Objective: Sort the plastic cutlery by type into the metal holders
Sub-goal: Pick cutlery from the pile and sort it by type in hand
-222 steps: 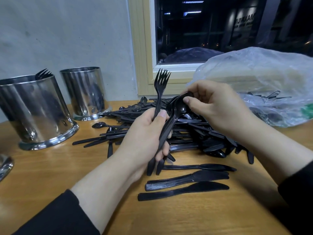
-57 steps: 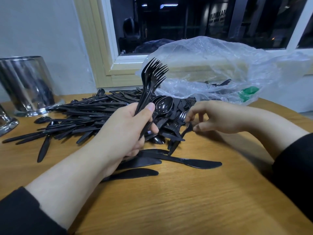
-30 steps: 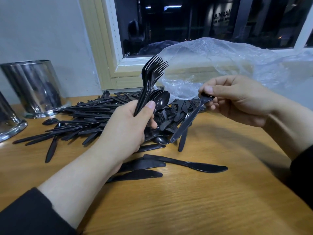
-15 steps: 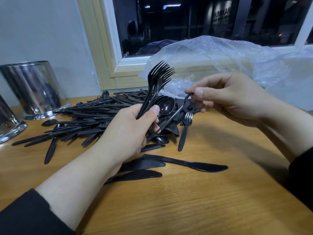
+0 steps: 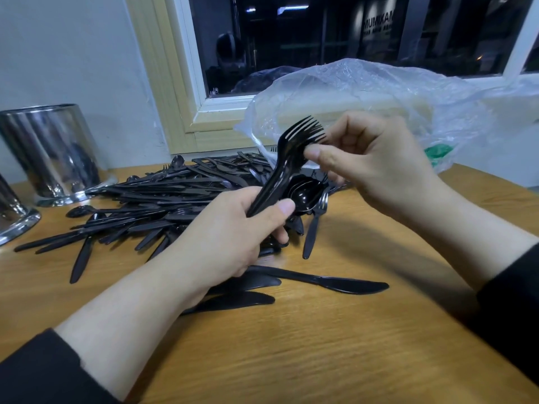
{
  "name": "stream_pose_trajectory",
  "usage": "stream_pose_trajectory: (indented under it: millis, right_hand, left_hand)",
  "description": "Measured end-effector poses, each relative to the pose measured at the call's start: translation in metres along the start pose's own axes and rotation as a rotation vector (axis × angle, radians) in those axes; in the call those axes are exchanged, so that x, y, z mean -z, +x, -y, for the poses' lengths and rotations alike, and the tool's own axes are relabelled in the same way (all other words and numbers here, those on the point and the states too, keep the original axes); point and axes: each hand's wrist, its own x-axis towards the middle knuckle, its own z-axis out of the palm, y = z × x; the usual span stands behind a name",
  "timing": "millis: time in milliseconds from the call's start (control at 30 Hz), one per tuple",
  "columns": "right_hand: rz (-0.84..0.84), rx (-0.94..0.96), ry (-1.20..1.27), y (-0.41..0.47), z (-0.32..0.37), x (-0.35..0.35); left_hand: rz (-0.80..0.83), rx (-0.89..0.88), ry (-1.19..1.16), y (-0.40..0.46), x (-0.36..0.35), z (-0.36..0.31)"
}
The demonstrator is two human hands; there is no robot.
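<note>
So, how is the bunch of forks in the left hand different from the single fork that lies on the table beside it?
The bunch of forks is held raised in the left hand, tines up; the single fork lies flat on the table, untouched. The bunch is several forks stacked; the other is alone. The right hand pinches the bunch near its tines. Both are black plastic.

A pile of cutlery (image 5: 163, 199) is lying on the table (image 5: 335, 345) left of the left hand (image 5: 230, 237); two holders (image 5: 52, 153) are standing farther left; a bag (image 5: 379, 106) is sitting behind the right hand (image 5: 376, 164); knives (image 5: 320, 282) are lying just before the left hand.
</note>
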Motion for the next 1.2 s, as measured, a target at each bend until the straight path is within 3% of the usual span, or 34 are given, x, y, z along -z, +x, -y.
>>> stream_pose_trajectory:
  millis: [100,267,533,667,867,1000,1200]
  right_hand:
    - [-0.100,-0.079,-0.095,0.003,-0.009,0.005]
    - [0.139,-0.353,-0.572,0.004,-0.043,0.014]
    - [0.323,-0.471,-0.814,-0.001,-0.056,-0.005]
    - [0.278,-0.486,-0.624,0.000,-0.056,-0.001]
    - [0.020,-0.467,0.104,0.005,-0.038,0.012]
    - [0.013,-0.363,0.452,0.007,-0.023,0.015]
    - [0.022,-0.189,0.494,-0.001,0.002,0.001]
  left_hand:
    - [-0.052,0.005,-0.050,0.001,0.003,0.001]
    - [-0.123,0.002,-0.141,0.002,0.007,0.002]
    - [-0.150,-0.009,-0.163,0.001,0.007,0.000]
    - [-0.163,-0.010,-0.177,0.002,0.008,0.001]
    - [-0.218,-0.013,-0.170,0.003,0.010,0.001]
    - [-0.244,-0.027,-0.126,0.004,0.010,0.001]
    - [-0.161,-0.004,-0.086,0.001,0.007,-0.001]
